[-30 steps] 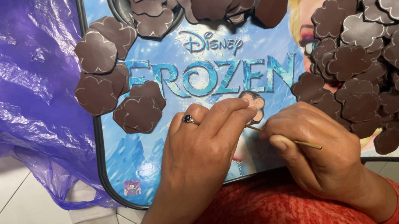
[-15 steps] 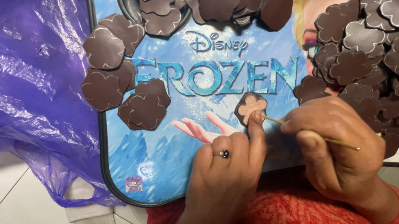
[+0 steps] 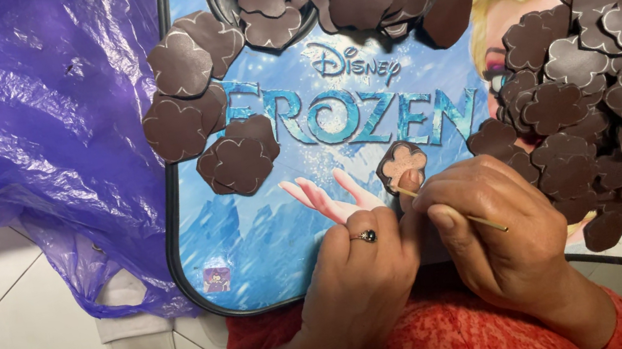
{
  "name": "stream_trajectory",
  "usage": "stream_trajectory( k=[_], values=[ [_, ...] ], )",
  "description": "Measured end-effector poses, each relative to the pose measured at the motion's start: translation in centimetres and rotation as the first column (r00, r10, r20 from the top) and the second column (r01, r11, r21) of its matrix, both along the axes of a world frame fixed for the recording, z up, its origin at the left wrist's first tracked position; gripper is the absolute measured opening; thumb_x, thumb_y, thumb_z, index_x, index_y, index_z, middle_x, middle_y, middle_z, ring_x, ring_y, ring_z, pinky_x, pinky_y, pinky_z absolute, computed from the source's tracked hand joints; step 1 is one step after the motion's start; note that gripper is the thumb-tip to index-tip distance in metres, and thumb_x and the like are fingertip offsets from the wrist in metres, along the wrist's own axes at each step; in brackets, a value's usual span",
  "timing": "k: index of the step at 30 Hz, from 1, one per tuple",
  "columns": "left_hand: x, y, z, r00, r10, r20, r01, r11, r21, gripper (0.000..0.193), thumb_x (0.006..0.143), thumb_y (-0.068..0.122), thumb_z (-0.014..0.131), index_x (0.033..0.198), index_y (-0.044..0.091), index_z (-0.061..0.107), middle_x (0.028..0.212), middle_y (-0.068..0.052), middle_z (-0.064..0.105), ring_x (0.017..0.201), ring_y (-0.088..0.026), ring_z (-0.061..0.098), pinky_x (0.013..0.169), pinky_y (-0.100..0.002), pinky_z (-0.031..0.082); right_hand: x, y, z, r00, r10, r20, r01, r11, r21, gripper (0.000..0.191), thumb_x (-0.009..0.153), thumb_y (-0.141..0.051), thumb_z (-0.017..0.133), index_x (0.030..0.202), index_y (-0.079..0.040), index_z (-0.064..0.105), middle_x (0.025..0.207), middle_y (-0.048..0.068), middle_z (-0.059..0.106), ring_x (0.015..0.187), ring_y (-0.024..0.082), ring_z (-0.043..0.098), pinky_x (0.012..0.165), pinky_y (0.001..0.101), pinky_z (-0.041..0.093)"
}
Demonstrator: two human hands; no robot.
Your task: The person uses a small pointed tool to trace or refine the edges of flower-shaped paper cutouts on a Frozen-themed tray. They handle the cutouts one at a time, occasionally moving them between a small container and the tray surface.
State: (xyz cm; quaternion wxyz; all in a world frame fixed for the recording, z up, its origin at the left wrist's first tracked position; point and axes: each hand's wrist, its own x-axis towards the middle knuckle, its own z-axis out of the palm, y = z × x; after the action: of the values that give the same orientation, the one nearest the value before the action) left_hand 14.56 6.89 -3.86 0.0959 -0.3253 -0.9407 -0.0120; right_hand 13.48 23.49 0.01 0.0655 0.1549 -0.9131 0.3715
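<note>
A: Two hands at work: left hand [image 3: 361, 264] curled, fingertip pinning one brown flower cutout [image 3: 401, 164] on the blue tray [image 3: 259, 269].

B: Right hand [image 3: 500, 230] pinches a thin stick [image 3: 453, 209]. Best kept pinned flat, light strokes, clear of the heap [image 3: 611, 87].

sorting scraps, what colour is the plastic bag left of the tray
Purple, translucent plastic bag, clearest in the head view.

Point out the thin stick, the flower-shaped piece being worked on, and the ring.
thin stick [image 3: 479, 220], head view, on its bare shaft.
flower-shaped piece [image 3: 401, 162], head view, on its pale centre.
ring [image 3: 367, 235], head view, on its dark stone.
</note>
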Motion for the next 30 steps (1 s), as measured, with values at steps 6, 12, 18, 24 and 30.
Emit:
stream_trajectory(
  k=[6, 12, 18, 24, 30],
  values=[
    [0.1, 0.0, -0.2, 1.000, 0.000, 0.030, 0.000, 1.000, 0.031, 0.014, 0.089, 0.027, 0.058, 0.091, 0.018, 0.068, 0.082, 0.001, 0.057, 0.078, -0.013, 0.055, 0.064, -0.027, 0.037, 0.3, -0.3, 0.4, 0.999, -0.023, 0.031, 0.022, 1.000, 0.014, 0.007, 0.102, -0.005, 0.062, 0.100, 0.000, 0.065, 0.093, 0.010, 0.069, 0.083, 0.023, 0.067, 0.076, 0.0332, 0.053],
    [0.1, -0.1, 0.0, 0.999, -0.009, 0.039, 0.008, 1.000, 0.023, 0.015, 0.090, 0.028, 0.057, 0.093, 0.018, 0.068, 0.082, 0.000, 0.058, 0.077, -0.013, 0.055, 0.063, -0.027, 0.037, 0.4, -0.2, 0.0, 0.999, -0.043, 0.030, 0.043, 0.999, -0.018, 0.007, 0.102, -0.004, 0.061, 0.098, 0.001, 0.065, 0.091, 0.010, 0.069, 0.080, 0.022, 0.067, 0.075, 0.0324, 0.052],
    [0.1, -0.1, 0.3, 1.000, 0.001, -0.007, -0.001, 1.000, 0.018, 0.048, 0.094, 0.028, 0.055, 0.137, 0.013, 0.069, 0.083, 0.005, 0.052, 0.079, -0.010, 0.049, 0.065, -0.024, 0.036, 0.3, 0.8, -0.2, 0.985, -0.170, -0.025, 0.165, 0.978, -0.128, 0.011, 0.108, -0.006, 0.057, 0.103, 0.000, 0.065, 0.097, 0.009, 0.070, 0.080, 0.018, 0.067, 0.075, 0.0272, 0.052],
    [-0.3, 0.0, 0.5, 0.994, -0.032, -0.101, 0.033, 0.999, 0.008, 0.035, 0.098, 0.025, 0.052, 0.126, 0.011, 0.068, 0.120, 0.001, 0.060, 0.107, -0.013, 0.053, 0.084, -0.024, 0.043, -0.1, 1.1, -0.7, 0.983, -0.184, -0.015, 0.181, 0.979, -0.091, 0.009, 0.108, -0.007, 0.059, 0.105, -0.001, 0.066, 0.102, 0.009, 0.072, 0.086, 0.019, 0.070, 0.080, 0.0284, 0.054],
    [-0.6, 0.0, 1.0, 0.993, -0.028, -0.113, 0.023, 0.999, -0.049, 0.036, 0.100, 0.024, 0.054, 0.131, 0.011, 0.067, 0.141, -0.002, 0.059, 0.110, -0.013, 0.051, 0.088, -0.022, 0.043, -0.2, 1.3, -0.8, 0.980, -0.195, -0.035, 0.193, 0.980, -0.053, 0.008, 0.107, -0.008, 0.061, 0.105, -0.002, 0.066, 0.100, 0.009, 0.072, 0.090, 0.022, 0.070, 0.079, 0.0289, 0.054]
  ],
)
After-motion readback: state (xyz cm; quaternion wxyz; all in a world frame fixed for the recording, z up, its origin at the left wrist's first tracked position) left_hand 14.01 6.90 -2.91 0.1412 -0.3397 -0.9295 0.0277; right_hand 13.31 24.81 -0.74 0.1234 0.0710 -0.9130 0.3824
